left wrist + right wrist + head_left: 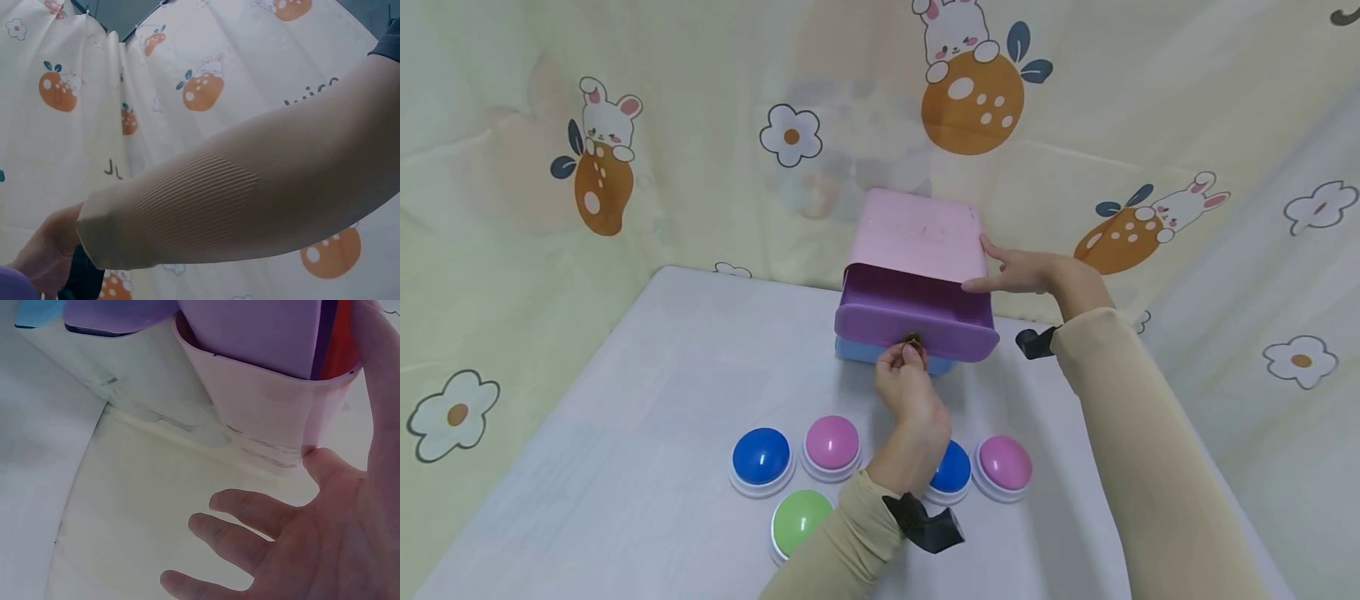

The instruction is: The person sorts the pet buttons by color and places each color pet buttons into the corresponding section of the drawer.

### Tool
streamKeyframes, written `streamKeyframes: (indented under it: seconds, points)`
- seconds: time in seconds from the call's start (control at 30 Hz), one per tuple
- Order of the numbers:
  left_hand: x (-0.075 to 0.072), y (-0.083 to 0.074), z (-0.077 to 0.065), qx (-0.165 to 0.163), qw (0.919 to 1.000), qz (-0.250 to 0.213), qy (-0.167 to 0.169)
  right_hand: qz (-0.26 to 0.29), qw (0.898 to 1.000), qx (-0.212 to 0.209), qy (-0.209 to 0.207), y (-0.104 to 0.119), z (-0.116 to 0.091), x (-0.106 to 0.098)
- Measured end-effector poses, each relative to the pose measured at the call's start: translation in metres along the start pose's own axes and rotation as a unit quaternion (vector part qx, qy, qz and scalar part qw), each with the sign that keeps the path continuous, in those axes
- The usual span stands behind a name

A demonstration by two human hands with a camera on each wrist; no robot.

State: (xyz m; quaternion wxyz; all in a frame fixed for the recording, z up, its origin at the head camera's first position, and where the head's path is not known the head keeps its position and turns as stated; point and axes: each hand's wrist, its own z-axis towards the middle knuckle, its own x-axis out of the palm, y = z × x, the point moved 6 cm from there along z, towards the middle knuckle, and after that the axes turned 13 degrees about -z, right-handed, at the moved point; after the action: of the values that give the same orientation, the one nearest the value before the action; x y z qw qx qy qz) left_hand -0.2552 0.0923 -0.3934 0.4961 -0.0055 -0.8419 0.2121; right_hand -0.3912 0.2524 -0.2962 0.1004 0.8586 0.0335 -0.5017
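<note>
A small cabinet with a pink top (917, 233) stands at the back of the table. Its upper purple drawer (917, 332) is pulled out, and the part of its inside that shows holds nothing. My left hand (910, 387) pinches the dark gold knob (912, 340) on the drawer front. With fingers spread, my right hand (1026, 271) braces the cabinet; its thumb lies at the front top edge and its index fingertip touches the pink side (275, 403). A blue drawer front (859, 348) shows below. In the left wrist view, a sleeved arm (187, 212) hides much behind it.
Nearer on the white table (647, 433) sit domed push buttons: a blue one (762, 456), a pink one (832, 442), a green one (801, 522), another blue one (952, 467) partly behind my left wrist, and another pink one (1006, 462). A patterned curtain (715, 192) hangs behind.
</note>
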Motion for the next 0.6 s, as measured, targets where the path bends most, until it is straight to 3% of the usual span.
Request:
streamKeyframes:
  seconds: [0.6]
  points:
    - [-0.002, -0.001, -0.013, 0.024, 0.9994, 0.006, -0.022, 0.001, 1.000, -0.003, -0.003, 0.000, -0.002, 0.000]
